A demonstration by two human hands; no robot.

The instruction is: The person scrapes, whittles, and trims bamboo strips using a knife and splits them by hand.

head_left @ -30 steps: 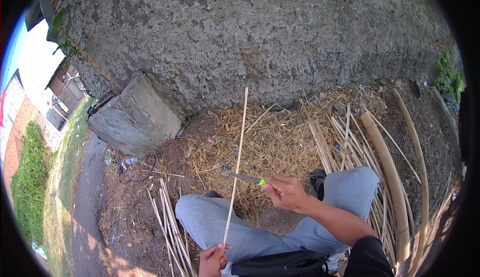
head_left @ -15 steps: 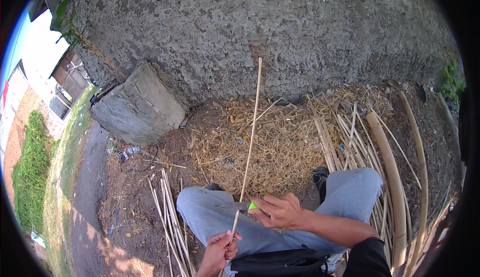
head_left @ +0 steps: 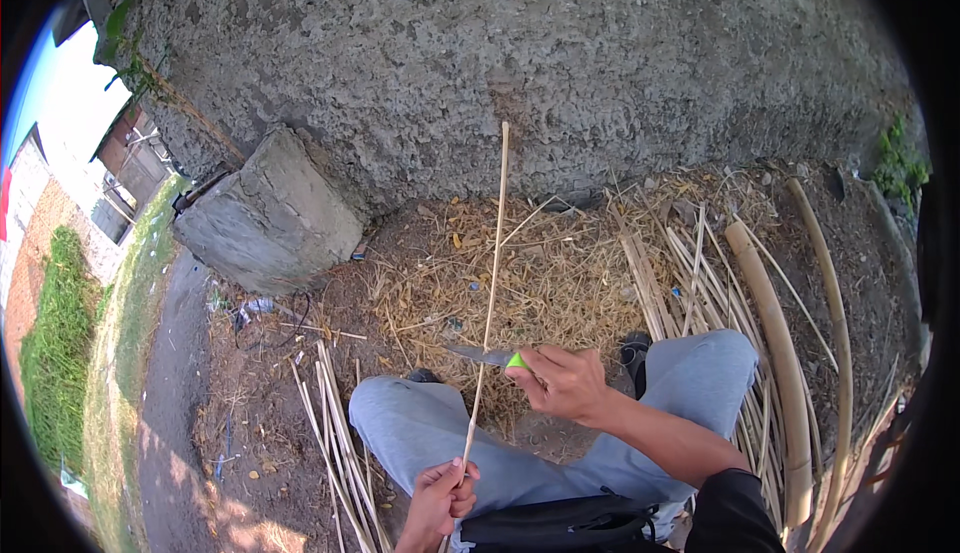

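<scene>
Items we count: one thin bamboo strip, one green-handled knife. Our left hand pinches the strip's lower end, fingers closed; our right hand is curled tight around the knife handle, blade touching the strip. Strip stands nearly upright above our knees, tip toward the concrete wall.

Outdoor yard work spot, bare dirt lying below a rough concrete wall, bamboo strips and shavings piling at its foot
</scene>
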